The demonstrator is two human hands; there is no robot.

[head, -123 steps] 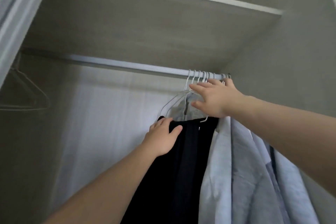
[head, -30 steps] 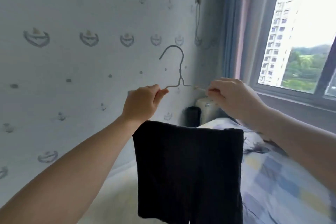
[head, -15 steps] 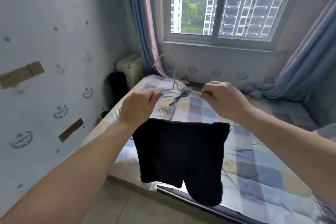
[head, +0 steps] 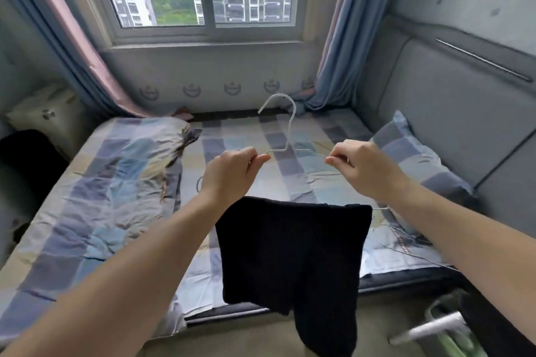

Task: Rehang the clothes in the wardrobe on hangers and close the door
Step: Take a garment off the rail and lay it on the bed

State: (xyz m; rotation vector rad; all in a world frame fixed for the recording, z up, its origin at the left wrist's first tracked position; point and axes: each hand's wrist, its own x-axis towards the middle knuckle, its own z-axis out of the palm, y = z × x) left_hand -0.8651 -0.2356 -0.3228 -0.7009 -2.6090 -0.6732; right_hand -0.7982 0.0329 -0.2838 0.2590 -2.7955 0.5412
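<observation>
One bed (head: 116, 182); left hand (head: 232, 174), right hand (head: 365, 168), one hanger (head: 291, 124), one black garment (head: 290, 252)

Your hanger (head: 290, 130) is thin wire with a smooth white coat. The garment (head: 290, 252) draped over it is matt black cloth. Below you, the sheet (head: 116, 182) is creased checked cloth, and the headboard (head: 435, 113) looks like matt grey upholstery.
</observation>
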